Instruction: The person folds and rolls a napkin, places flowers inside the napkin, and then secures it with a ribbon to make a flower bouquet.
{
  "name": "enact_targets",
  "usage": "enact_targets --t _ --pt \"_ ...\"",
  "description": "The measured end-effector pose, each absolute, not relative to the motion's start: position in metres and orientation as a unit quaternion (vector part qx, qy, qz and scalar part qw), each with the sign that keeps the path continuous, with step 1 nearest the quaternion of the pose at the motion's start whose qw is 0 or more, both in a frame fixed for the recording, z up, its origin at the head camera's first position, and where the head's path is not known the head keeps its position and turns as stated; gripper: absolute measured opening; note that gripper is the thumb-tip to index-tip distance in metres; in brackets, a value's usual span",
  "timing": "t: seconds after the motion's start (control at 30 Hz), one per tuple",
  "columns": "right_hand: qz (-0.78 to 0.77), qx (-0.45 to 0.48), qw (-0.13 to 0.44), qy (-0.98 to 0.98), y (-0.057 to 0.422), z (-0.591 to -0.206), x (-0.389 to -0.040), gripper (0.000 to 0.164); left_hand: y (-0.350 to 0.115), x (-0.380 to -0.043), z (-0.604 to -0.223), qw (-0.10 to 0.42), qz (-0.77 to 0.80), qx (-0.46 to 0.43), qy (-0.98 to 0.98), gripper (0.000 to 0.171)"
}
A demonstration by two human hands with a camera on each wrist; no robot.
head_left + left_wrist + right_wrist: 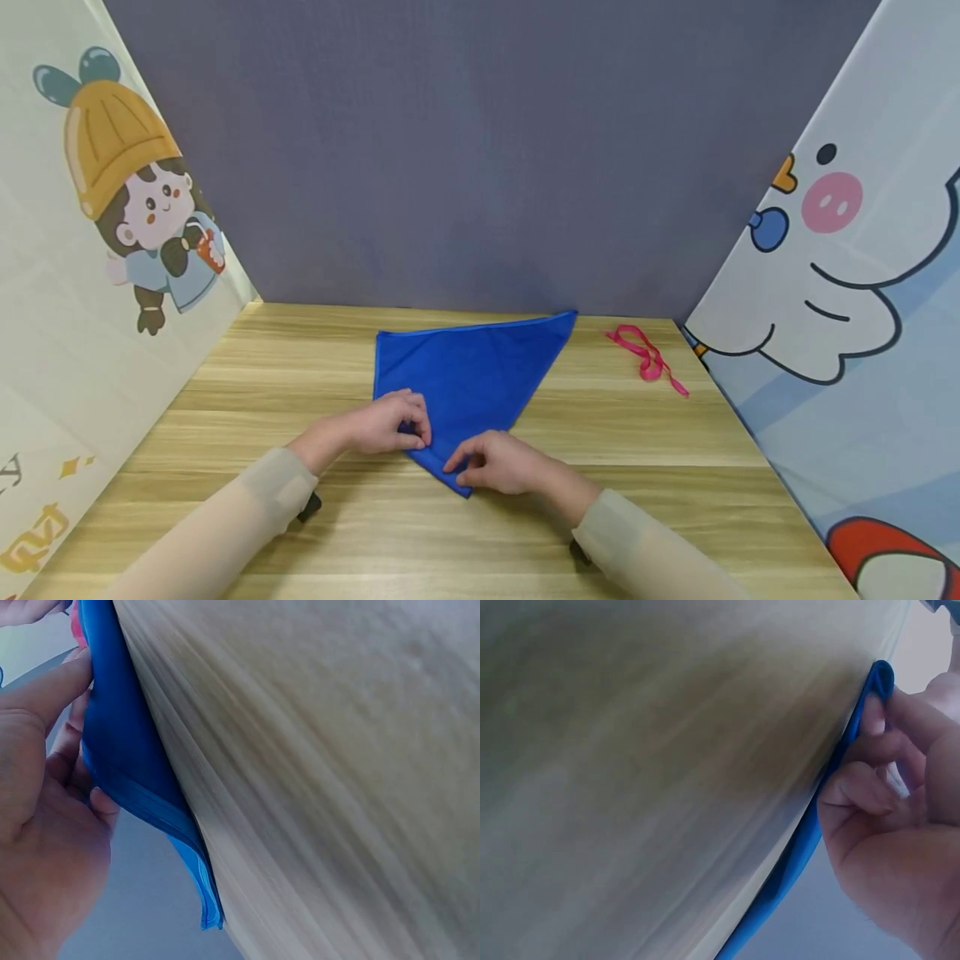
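A blue cloth (480,358) with a stitched hem lies on the wooden table, folded into a slanted shape that narrows toward the front. My left hand (393,423) is at its front left edge, thumb and fingers curled together on the fabric. In the left wrist view the cloth (124,720) runs along the fingertips, its hem bending down past them. Close to the front corner, my right hand (502,462) pinches the cloth between thumb and forefinger. The right wrist view has a small rolled fold of cloth (883,679) at those fingertips.
A pink ribbon (647,358) lies loosely looped at the back right of the wooden table (300,358). A grey panel (480,167) rises behind the table. Printed cartoon walls stand on the left (45,292) and right (847,333).
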State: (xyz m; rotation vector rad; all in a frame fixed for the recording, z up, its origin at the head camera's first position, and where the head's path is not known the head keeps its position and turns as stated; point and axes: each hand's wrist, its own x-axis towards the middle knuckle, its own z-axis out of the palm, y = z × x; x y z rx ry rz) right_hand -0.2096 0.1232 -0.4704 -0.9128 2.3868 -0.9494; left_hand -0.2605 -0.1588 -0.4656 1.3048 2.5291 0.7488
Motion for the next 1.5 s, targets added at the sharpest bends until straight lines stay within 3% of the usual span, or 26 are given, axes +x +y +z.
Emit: enact_targets --t 0.5,0.93,1.5 --pt "-0.298 -0.341 0.170 0.875 0.116 -0.465 -0.208 0.012 -0.166 -0.251 -0.463 0.118 0.238 0.437 0.859 0.019" --pt "-0.236 -0.368 0.114 0.892 0.109 -0.469 -0.202 0.028 -0.172 -0.250 -0.467 0.122 0.242 0.432 0.860 0.022" --pt "-0.245 -0.385 0.105 0.883 0.115 -0.467 -0.196 0.009 -0.174 -0.253 -0.464 0.136 0.264 0.405 0.864 0.010"
